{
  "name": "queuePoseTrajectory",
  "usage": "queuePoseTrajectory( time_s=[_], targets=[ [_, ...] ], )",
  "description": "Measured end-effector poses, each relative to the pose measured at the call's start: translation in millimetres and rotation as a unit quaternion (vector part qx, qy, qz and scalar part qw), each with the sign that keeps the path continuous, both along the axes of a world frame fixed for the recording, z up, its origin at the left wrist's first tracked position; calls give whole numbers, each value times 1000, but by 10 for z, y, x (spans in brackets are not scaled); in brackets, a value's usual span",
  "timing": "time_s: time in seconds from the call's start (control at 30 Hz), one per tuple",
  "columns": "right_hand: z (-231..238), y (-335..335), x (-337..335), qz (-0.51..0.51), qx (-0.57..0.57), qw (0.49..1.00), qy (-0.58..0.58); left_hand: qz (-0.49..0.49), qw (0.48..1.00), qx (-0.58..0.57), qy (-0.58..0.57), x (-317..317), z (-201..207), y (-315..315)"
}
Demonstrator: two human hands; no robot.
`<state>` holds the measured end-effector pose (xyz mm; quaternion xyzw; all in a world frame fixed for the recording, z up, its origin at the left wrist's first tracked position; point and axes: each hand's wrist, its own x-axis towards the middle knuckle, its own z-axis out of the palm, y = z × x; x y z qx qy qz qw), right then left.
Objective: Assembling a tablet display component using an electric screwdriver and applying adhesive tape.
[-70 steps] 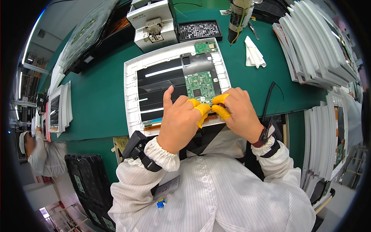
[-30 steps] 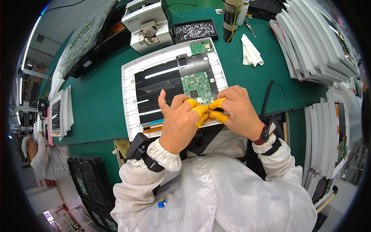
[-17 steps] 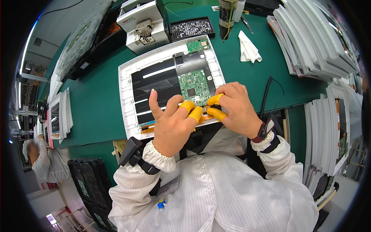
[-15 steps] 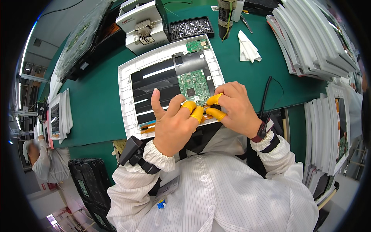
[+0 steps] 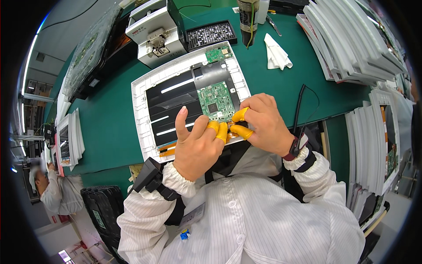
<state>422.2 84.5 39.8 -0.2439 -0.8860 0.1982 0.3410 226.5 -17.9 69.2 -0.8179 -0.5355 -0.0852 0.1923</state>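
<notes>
A white-framed display panel lies with its dark back upward, bearing a green circuit board and a smaller green board near its far edge. At the near edge of the larger board, an orange flex cable shows between my fingertips. My left hand has its yellow-cotted thumb and finger pressed together there, with another finger raised; what they grip is hidden. My right hand pinches at the cable from the right, also wearing yellow finger cots. Another orange flex strip lies along the panel's near left edge.
Behind the panel stand a white machine and a black tray of small parts. A white cloth and tweezers lie at the far right. White panels are stacked beyond. A person is at the left.
The panel and bench items sit slightly farther left in view. Both hands stay at the board's near edge, their fingertips shifted only a little.
</notes>
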Motion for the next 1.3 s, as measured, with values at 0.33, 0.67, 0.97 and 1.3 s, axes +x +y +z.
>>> queuePoseTrajectory(
  time_s=[0.33, 0.67, 0.97, 1.3],
  targets=[
    [-46, 14, -3, 4, 12, 1000, 6, -27, 999, 7, -20, -25, -21, 23],
    [-52, 23, 2, 1, 12, 1000, 2, -47, 999, -21, 2, -24, 11, 53],
    [-43, 5, 13, -5, 41, 999, -10, -74, 997, 0, -38, -85, -73, 98],
    [-59, 8, 13, -7, 50, 999, 4, -41, 998, -37, -26, -62, -1, 65]
  ],
)
